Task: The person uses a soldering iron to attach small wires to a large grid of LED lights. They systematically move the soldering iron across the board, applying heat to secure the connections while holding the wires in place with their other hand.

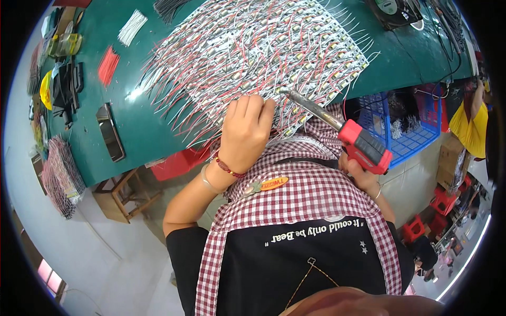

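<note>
My left hand (243, 132) rests knuckles-up on the near edge of a large spread of small circuit boards with red and white wires (253, 52) on the green table (142, 126). Its fingers curl down onto the boards; what they pinch is hidden. My right hand (361, 174) grips the red and black handle of a soldering iron (337, 131). The iron's metal tip points up-left and ends just right of my left fingers, over the boards.
A phone (110, 131) lies left on the table. Bundles of red wires (108, 65) and white wires (132, 27) lie farther left. A blue basket (406, 126) sits under the table's right end, a wooden stool (124, 197) at lower left.
</note>
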The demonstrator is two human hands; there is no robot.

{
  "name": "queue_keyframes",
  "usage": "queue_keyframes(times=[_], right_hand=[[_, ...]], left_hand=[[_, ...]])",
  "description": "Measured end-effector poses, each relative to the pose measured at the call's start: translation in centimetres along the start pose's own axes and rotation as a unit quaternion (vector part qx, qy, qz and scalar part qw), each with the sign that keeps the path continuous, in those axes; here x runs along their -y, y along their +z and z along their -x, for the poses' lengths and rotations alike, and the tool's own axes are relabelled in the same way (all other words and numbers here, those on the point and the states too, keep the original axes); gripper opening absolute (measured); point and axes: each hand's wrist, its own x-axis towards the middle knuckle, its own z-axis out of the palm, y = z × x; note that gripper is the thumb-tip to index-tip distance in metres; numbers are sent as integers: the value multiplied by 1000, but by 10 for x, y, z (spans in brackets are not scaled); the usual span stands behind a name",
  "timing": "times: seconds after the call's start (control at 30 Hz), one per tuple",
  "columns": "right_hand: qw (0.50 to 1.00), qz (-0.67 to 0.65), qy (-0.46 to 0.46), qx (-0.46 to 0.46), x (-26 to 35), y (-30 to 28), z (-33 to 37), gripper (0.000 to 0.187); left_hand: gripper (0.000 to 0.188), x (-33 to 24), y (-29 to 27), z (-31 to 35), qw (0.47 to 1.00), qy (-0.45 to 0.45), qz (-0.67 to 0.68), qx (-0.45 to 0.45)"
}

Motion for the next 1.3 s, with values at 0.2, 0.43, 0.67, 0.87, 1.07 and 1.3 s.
queue_keyframes(times=[0.2, 0.43, 0.67, 0.87, 1.07, 1.3], right_hand=[[989, 144, -22, 38, -3, 3, -8, 22], [984, 179, 7, -2, -7, 6, -4, 20], [998, 18, 66, 16, -14, 1, 9, 11], [999, 14, 17, 31, 1, 6, 1, 18], [999, -48, -9, -4, 4, 12, -2, 24], [997, -78, -20, -13, 5, 14, -7, 29]], left_hand=[[26, 1, 1, 1, 1000, -2, 17, -3], [24, 1, 3, 0, 1000, 9, 12, -11], [22, 1, 0, -1, 1000, 10, 8, 2], [21, 1, 1, -1, 1000, 14, -6, 6], [20, 1, 0, -3, 998, 26, -59, 4], [17, 1, -1, -4, 999, 19, -48, -4]])
